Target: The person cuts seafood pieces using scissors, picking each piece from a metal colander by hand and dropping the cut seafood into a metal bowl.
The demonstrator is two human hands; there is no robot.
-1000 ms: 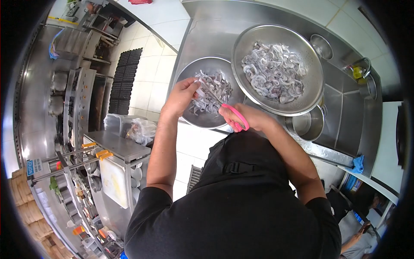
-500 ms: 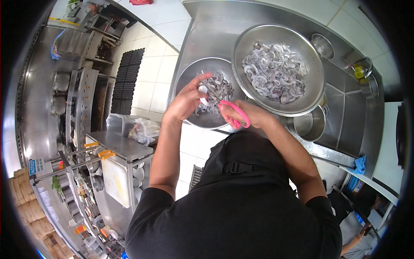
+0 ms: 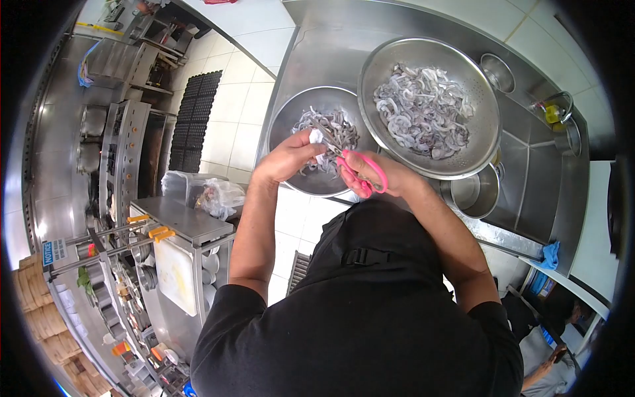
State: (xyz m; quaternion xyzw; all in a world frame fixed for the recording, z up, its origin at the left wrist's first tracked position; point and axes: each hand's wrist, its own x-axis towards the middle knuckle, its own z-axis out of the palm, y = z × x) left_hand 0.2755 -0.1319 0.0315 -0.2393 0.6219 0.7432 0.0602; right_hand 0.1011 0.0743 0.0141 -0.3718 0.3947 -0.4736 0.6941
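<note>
My left hand (image 3: 288, 159) pinches a small white piece of what looks like squid (image 3: 317, 137) above a steel bowl (image 3: 280, 126). In my right hand (image 3: 397, 177) is a pair of scissors (image 3: 381, 173) with pink handles, my fingers through the loops. The scissor blades point at the piece; whether they touch it I cannot make out. Grey and white squid-like strips (image 3: 340, 129) lie in the bowl below. To the right, a large steel colander (image 3: 486, 126) holds a heap of similar raw, curled pieces (image 3: 423, 109).
Beneath the colander's near edge stands a steel pot (image 3: 486, 195) at the sink (image 3: 529, 185). A small steel bowl (image 3: 497, 71) and a blue cloth (image 3: 548, 255) are at the right. Another person's hand (image 3: 554, 357) shows at lower right. A prep cart (image 3: 185, 218) stands left.
My left fingers have closed in from a more outstretched pose around the white piece. The scissors have turned slightly, and my right hand has shifted a little to the right.
</note>
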